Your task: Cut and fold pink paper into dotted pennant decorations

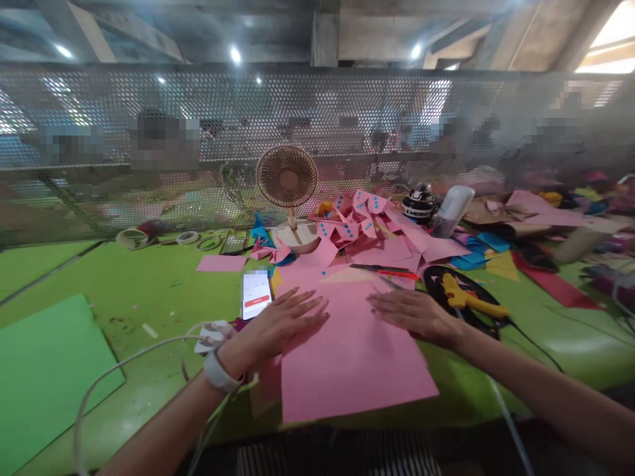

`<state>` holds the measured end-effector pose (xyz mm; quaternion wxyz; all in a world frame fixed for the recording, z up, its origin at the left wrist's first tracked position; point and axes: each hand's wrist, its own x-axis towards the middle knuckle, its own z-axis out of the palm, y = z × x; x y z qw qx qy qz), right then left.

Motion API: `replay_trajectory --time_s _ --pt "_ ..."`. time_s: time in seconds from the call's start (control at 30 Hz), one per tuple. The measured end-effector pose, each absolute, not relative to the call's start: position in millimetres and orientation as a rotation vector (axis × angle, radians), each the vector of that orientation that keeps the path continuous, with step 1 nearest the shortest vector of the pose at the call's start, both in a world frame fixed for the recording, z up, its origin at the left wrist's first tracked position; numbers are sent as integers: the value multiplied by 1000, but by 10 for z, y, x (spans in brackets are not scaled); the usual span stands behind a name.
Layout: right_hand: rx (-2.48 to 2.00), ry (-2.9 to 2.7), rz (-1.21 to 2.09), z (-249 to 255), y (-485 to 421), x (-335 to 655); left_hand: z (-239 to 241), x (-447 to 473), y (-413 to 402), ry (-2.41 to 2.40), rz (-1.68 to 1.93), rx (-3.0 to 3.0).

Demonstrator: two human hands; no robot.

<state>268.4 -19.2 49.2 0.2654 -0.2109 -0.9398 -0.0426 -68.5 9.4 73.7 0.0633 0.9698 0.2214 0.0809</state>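
Note:
A large sheet of pink paper [354, 370] lies in front of me, its near edge reaching the table's front edge. My left hand [288, 317], with a pale band at the wrist, rests over the sheet's left side, fingers stretched out and holding nothing. Over its right side is my right hand [409, 314], flat, fingers extended toward the left. Just beyond the right hand lie scissors [384, 270] with a red part. A lit phone [256, 294] sits beside my left hand. Right of the right hand, a yellow glue gun [471, 301] rests on a black round tray [434, 281].
A small fan [288, 178] stands behind the paper. Pink cut-outs with blue dots [347, 218] are heaped beside it. Tape rolls [133, 238] lie at the back left. A green sheet [49, 377] covers the left side. A white cable [114, 367] crosses near my left arm. A perforated screen [198, 145] closes off the back.

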Motion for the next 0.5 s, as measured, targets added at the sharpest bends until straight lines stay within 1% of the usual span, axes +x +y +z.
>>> replay_trajectory --time_s 0.07,0.13,0.2,0.3,0.4,0.5 --pt "-521 -2636 -42 238 -215 2688 614 -685 84 687 72 2936" --pt "-552 -2693 3 81 -254 2672 527 -694 94 797 0 2959" --pt "-612 -2721 21 16 -293 2651 495 -705 113 993 20 2984" --pt "-683 -2722 -4 -4 -306 2631 509 -656 138 1203 169 2983" --pt "-727 -2707 -50 -37 -239 2632 477 -468 140 1107 299 2913" --pt "-741 -2694 -71 -82 -148 2643 352 -220 128 939 262 2841"
